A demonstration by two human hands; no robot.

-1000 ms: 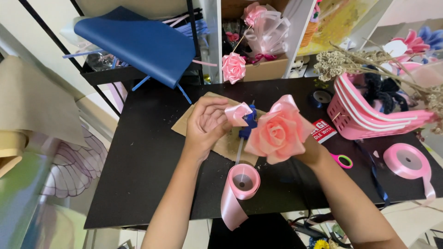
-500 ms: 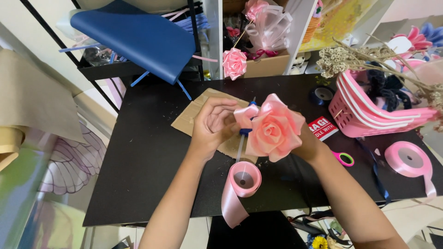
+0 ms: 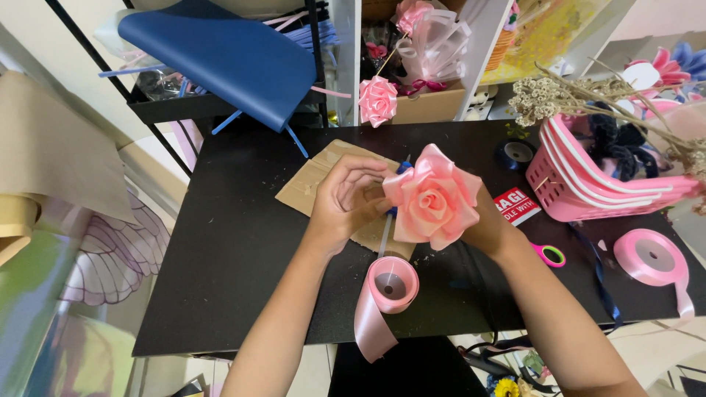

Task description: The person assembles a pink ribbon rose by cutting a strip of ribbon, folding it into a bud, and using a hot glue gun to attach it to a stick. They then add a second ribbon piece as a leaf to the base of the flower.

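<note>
The pink ribbon rose (image 3: 432, 200) looks nearly full. The left hand (image 3: 346, 202) pinches its outer petal; the right hand (image 3: 489, 224), mostly hidden, has a closed grip on the stem. The ribbon roll (image 3: 393, 283) lies on the surface (image 3: 235, 250), its tail loose.

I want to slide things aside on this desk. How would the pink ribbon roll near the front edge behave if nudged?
The pink ribbon roll lies flat on its side, so it would probably slide rather than roll. Its hollow core suggests it is light. The loose tail hangs over the black table edge and looks floppy, so it may drag or unwind.

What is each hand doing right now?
Left hand: fingers curled against the side of the pink ribbon rose.
Right hand: mostly hidden behind the rose, apparently holding it.
</note>
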